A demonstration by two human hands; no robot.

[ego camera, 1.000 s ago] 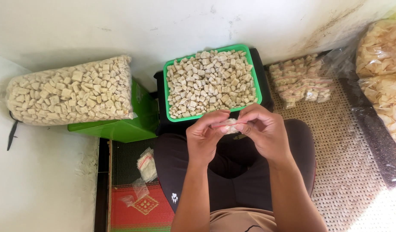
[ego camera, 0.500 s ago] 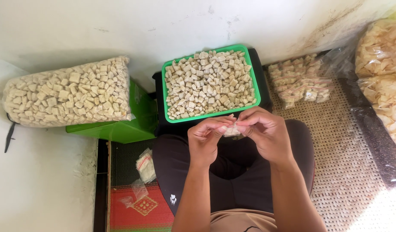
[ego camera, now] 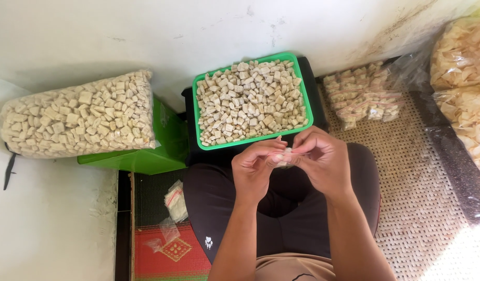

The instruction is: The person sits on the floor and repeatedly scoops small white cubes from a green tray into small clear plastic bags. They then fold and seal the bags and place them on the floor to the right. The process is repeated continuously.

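**Both hands pinched on one small packet above the lap**

We held a small clear packet (ego camera: 282, 156) between both hands, just in front of the near edge of the green tray (ego camera: 198, 122). Our left hand (ego camera: 255, 169) gripped its left end with thumb and fingertips closed; our right hand (ego camera: 323, 161) pinched the right end the same way, so the fingertips of both nearly met over it. The packet's long axis ran side to side, from one hand to the other, and neither hand was nearer: both were on it. Its contents were mostly hidden by our fingers.

Directly beyond the hands lay the tray, heaped with pale cubes (ego camera: 250, 101). To the right of the hands, on the woven mat (ego camera: 406, 208), sat a pile of filled packets (ego camera: 362, 93). Far to the left rested a large clear bag of cubes (ego camera: 76, 114). A few empty small bags (ego camera: 175, 200) lay below and left of the hands.
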